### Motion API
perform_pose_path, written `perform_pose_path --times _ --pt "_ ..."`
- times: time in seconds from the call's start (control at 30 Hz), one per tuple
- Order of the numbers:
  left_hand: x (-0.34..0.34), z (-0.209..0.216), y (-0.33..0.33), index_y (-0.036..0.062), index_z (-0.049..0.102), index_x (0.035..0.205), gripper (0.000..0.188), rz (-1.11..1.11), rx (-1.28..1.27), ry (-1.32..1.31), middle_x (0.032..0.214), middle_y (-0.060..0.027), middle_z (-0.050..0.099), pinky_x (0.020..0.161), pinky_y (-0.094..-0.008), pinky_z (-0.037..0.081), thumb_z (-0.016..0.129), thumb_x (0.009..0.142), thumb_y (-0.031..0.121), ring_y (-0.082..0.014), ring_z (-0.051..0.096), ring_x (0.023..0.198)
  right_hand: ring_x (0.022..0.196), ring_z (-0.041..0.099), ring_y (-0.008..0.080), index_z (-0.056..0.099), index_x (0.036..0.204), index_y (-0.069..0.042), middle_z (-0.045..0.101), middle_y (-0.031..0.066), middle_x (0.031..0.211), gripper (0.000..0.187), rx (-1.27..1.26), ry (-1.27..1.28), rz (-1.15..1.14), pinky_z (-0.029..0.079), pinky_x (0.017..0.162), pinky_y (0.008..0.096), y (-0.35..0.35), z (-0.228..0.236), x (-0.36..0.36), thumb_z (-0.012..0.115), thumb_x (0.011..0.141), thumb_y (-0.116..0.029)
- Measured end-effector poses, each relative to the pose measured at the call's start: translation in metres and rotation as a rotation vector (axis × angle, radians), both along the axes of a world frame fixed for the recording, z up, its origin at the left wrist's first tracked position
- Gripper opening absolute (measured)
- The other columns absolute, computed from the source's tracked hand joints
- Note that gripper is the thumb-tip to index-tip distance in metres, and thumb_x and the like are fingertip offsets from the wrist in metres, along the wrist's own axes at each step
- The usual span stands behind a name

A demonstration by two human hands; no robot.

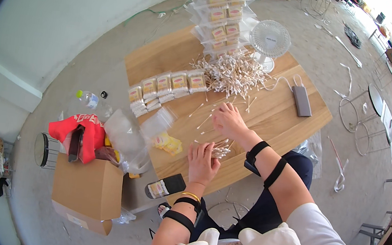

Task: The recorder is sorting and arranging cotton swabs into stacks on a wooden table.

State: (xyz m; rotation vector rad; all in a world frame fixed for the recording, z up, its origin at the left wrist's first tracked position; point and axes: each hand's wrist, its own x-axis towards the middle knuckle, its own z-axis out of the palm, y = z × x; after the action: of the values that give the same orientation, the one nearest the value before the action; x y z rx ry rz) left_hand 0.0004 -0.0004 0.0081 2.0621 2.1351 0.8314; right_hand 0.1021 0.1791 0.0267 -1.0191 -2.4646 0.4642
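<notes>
My left hand [200, 162] is closed round a bundle of cotton swabs [222, 150] near the front edge of the wooden table. Their white tips stick out to the right of the fingers. Just beyond it, my right hand [229, 120] reaches low over the tabletop with its fingers bent together; whatever lies in them is hidden. A few loose cotton swabs [196, 110] are scattered beside that hand. Farther back rises a big heap of cotton swabs [236, 73]. Left of my left hand lie yellow paper labels [168, 143] and clear plastic bags [158, 121].
Packed swab bags [163, 86] line the table's left side. Stacked packs [224, 19], a white fan [270, 39] and a grey power bank [301, 101] with a cable stand or lie on the wooden table [281, 134]. A cardboard box [85, 190] sits at the left.
</notes>
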Motion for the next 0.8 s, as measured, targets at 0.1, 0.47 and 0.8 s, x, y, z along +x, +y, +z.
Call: perform_pose_path --times 0.1,0.47,0.8 --pt "-0.001 -0.001 -0.001 0.0102 0.056 0.129 0.057 0.021 -0.003 0.012 0.126 -0.0076 0.054 0.114 -0.0551 0.030 0.069 0.074 0.020 -0.0312 0.049 0.122 0.112 0.051 0.0262 0.072 0.100 -0.019 0.057 0.0028 0.109 0.022 0.038 0.063 0.085 0.042 0.095 0.0404 0.003 0.001 -0.006 0.075 0.078 -0.018" --pt "-0.005 -0.007 -0.002 0.0062 0.037 0.147 0.078 0.039 -0.049 -0.010 0.153 -0.0172 0.039 0.122 -0.0564 0.017 0.067 0.077 0.025 -0.0372 0.032 0.145 0.106 0.054 0.0251 0.073 0.091 -0.018 0.062 0.0020 0.097 0.012 -0.137 -0.003 0.158 0.043 0.092 0.0401 -0.034 -0.002 0.024 0.070 0.079 -0.017" --pt "-0.003 0.002 0.002 0.0087 0.047 0.145 0.066 -0.033 -0.071 0.045 0.150 -0.0098 0.045 0.123 -0.0565 0.015 0.062 0.081 0.021 -0.0304 0.036 0.143 0.108 0.052 0.0279 0.068 0.087 -0.015 0.057 0.0036 0.105 0.014 -0.171 0.022 0.044 0.044 0.094 0.0410 -0.039 0.006 0.096 0.070 0.075 -0.008"
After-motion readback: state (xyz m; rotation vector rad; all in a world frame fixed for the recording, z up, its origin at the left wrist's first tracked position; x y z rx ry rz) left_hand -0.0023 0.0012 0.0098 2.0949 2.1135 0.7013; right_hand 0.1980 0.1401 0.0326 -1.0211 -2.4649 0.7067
